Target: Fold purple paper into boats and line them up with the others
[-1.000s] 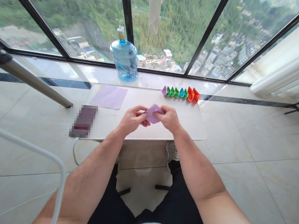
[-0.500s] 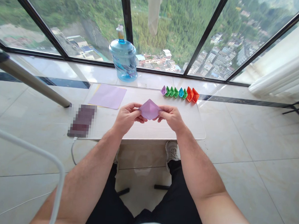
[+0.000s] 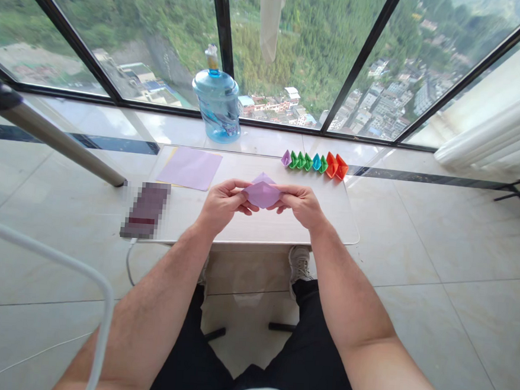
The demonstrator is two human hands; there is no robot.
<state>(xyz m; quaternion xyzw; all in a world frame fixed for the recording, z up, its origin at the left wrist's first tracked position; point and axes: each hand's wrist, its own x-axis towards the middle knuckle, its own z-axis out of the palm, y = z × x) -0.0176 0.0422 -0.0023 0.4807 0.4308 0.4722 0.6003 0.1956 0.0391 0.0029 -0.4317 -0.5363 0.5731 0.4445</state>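
Observation:
A folded purple paper (image 3: pixel 262 193) hangs just above the white table (image 3: pixel 329 218), held at both ends. My left hand (image 3: pixel 221 204) pinches its left corner and my right hand (image 3: pixel 301 205) pinches its right corner. The piece is spread into a diamond-like shape between my fingers. A flat purple sheet (image 3: pixel 190 167) lies on a small stack at the table's far left. A row of several folded paper boats (image 3: pixel 316 162) in purple, green, blue and orange-red stands along the far right edge.
A blurred dark phone (image 3: pixel 145 209) lies at the table's left edge with a cable hanging down. A blue water jug (image 3: pixel 217 104) stands on the window ledge behind. A metal pole (image 3: pixel 54 139) slants at left and a white cable (image 3: pixel 80 277) curves at lower left.
The folded purple paper has been turned and pulled open between my hands, from a tilted flap into a wider diamond shape. Both hands stay in nearly the same place.

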